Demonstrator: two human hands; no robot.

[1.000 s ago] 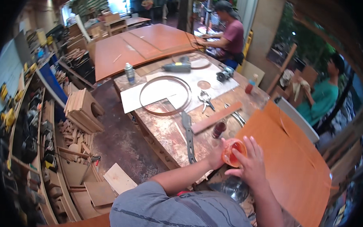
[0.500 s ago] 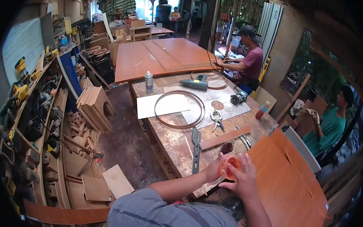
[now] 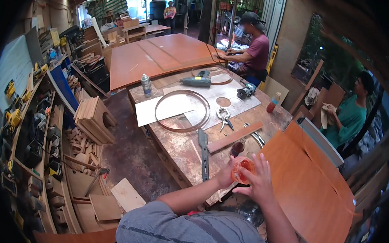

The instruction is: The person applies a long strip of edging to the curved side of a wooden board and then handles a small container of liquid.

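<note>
Near the table's front edge, an orange-red, see-through plastic cup [image 3: 237,175] is tipped so that its mouth faces me. My left hand [image 3: 225,173] grips it from the left side. My right hand [image 3: 260,183] is at its right, with fingers spread upward and one digit reaching into the cup's mouth. What lies inside the cup I cannot make out. Just beyond stands a small bottle of dark liquid [image 3: 237,148]. A reddish wooden strip [image 3: 235,137] and a black slotted bar [image 3: 204,159] lie close by.
On the table are wooden hoops [image 3: 156,115], locking pliers [image 3: 223,117], a heat gun [image 3: 195,81], a spray can [image 3: 146,84] and a bottle of red liquid [image 3: 273,102]. A curved orange-brown panel [image 3: 307,184] rises at the right. Co-workers [image 3: 257,52] are beyond. Tool shelves [image 3: 47,158] line the left.
The whole view has shifted, so the table appears slightly further left. My right fingers are spread a little wider; the cup stays in my left hand.
</note>
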